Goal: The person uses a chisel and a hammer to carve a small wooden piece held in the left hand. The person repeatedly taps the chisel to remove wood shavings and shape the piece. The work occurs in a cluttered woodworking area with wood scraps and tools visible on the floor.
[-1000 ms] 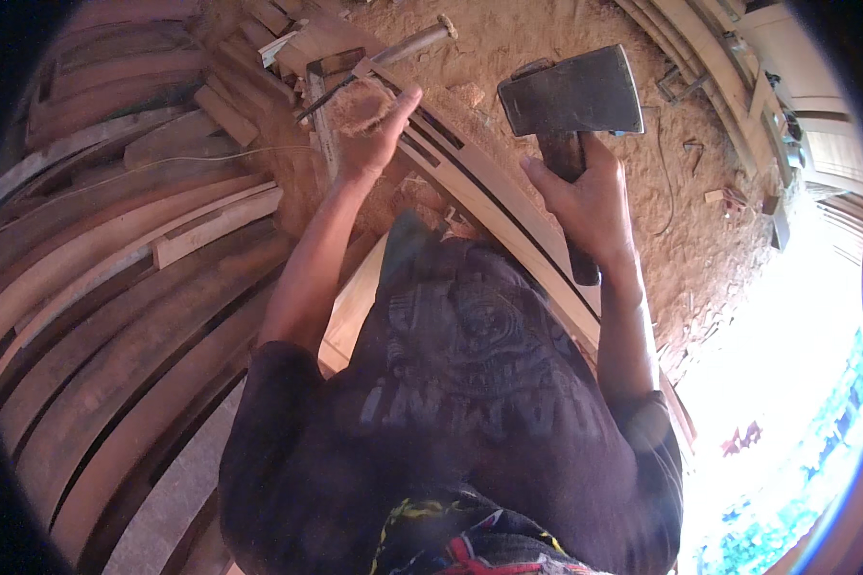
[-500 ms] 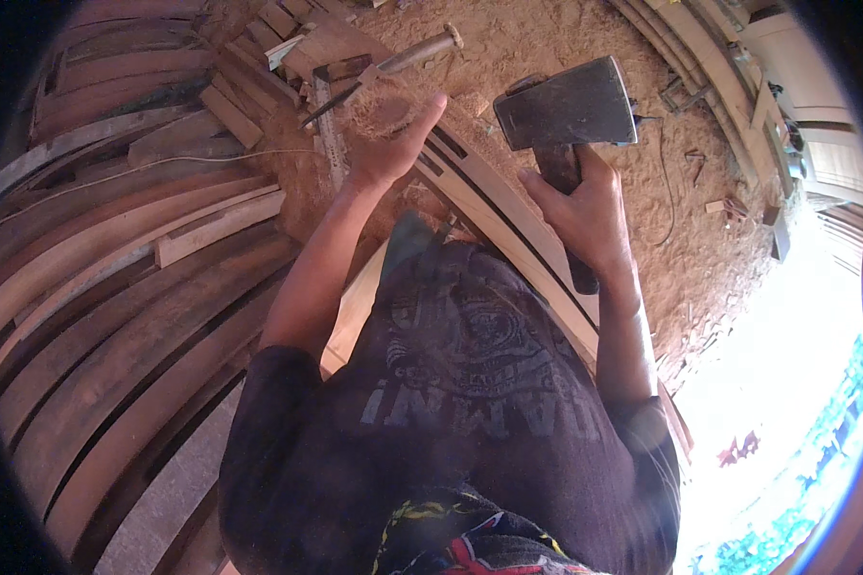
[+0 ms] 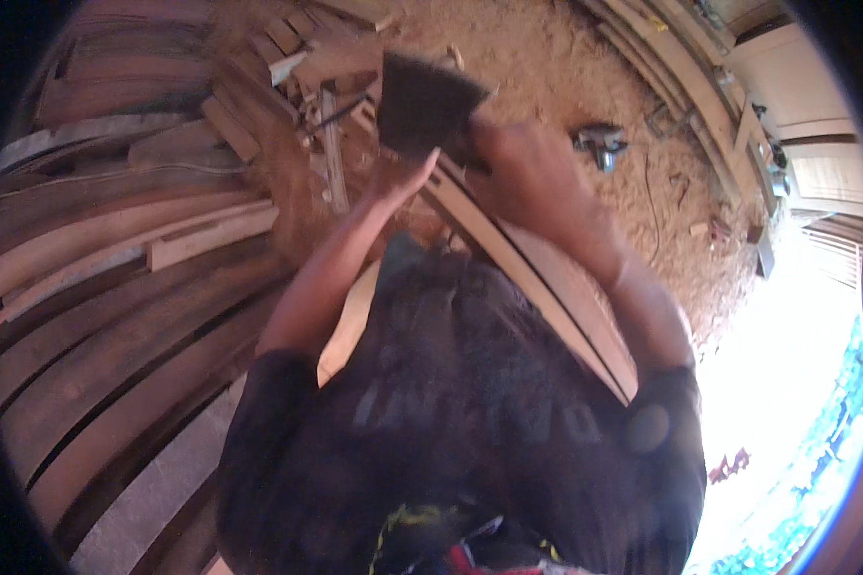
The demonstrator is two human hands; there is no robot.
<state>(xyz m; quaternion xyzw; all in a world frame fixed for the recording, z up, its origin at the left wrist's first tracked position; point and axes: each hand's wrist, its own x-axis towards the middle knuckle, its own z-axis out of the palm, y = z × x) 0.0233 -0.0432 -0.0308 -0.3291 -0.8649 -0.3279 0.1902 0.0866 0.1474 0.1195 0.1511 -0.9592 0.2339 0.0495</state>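
Observation:
My right hand, blurred by motion, is closed round the handle of a hatchet with a broad dark head. The hatchet head hangs in front of my left hand and hides most of its fingers; its thumb shows, stretched out straight. Just beside that thumb lies the end of a long pale wooden beam with dark slots cut along it, running slantwise to my right side. Behind the hatchet a chisel-like tool shows only in part: a thin dark shank, with a pale handle end beyond.
Long planks are stacked along the left. Offcuts lie at the far left. A dark tool sits on the sawdust-covered ground, right of my right hand. More timbers run along the far right.
My right hand has swung left with the hatchet, bringing its head over my left hand. My left hand has dropped slightly nearer. The dark tool on the ground has come into sight.

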